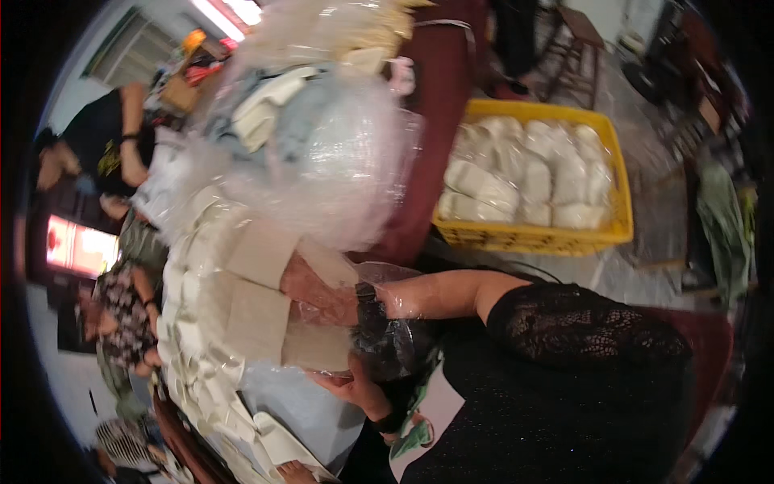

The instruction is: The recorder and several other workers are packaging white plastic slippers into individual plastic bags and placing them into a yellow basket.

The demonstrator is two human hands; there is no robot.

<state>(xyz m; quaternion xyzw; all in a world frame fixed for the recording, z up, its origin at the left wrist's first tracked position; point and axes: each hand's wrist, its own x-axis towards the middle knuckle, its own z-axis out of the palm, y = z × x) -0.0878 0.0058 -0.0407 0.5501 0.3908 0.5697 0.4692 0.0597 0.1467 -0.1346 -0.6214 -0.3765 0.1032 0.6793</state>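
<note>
A clear plastic bag [385, 355] lies over several flat cream pieces [262, 319] in front of me. My right hand [321, 290] reaches into it, its fingers stretched out flat against the cream pieces. The film blurs the fingertips. At the lower edge of the bag, my left hand [355, 391] is closed on the plastic, its thumb on top. A long bed of white slippers [189, 298] runs along the table beyond the bag. Another person's hand [297, 472] touches a white slipper [278, 440] at the bottom of the view.
A yellow crate [532, 242] holds several bagged white slippers. Blurred clear plastic [347, 153] piles up on the table beside a dark red cloth [431, 169]. Several people stand along the far side, one in a dark shirt [101, 149]. A wooden stool [576, 36] stands behind the crate.
</note>
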